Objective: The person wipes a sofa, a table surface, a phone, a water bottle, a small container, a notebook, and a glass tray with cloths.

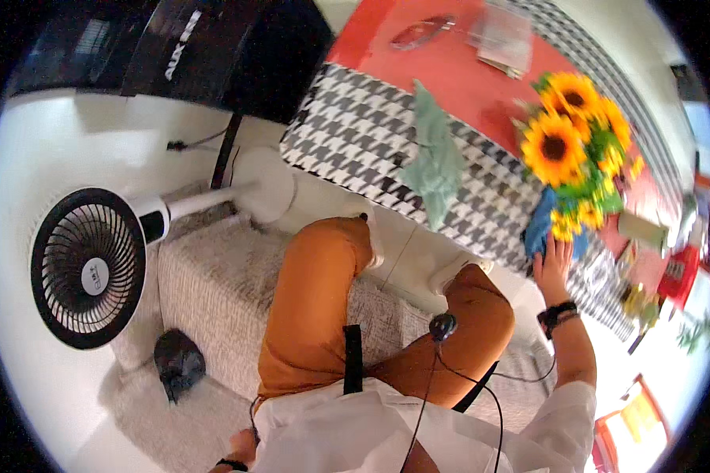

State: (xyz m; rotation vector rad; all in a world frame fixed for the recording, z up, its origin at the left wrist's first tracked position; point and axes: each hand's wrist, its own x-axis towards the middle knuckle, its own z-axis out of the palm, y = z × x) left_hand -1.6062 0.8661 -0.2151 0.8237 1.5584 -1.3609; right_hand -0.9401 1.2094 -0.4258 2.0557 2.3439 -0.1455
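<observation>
On the table's near edge stands a blue vase [539, 224] with a bunch of sunflowers [554, 148]. My right hand [554, 266] reaches up to its near side, fingers stretched out against the lower vase and the small yellow blooms. Part of the vase is hidden behind the flowers and the hand. Down at the lower edge, my left hand [244, 446] rests on the sofa beside my hip; its fingers are mostly hidden. A grey-green cloth [436, 154] lies crumpled across the table runner, left of the vase.
The table [371, 118] has a houndstooth cover over red. Glasses [422, 33] and a clear packet [503, 38] lie at its far side. A standing fan [89, 268] is at left, near a black appliance [237, 55]. A dark bag [179, 363] sits on the grey sofa [213, 284].
</observation>
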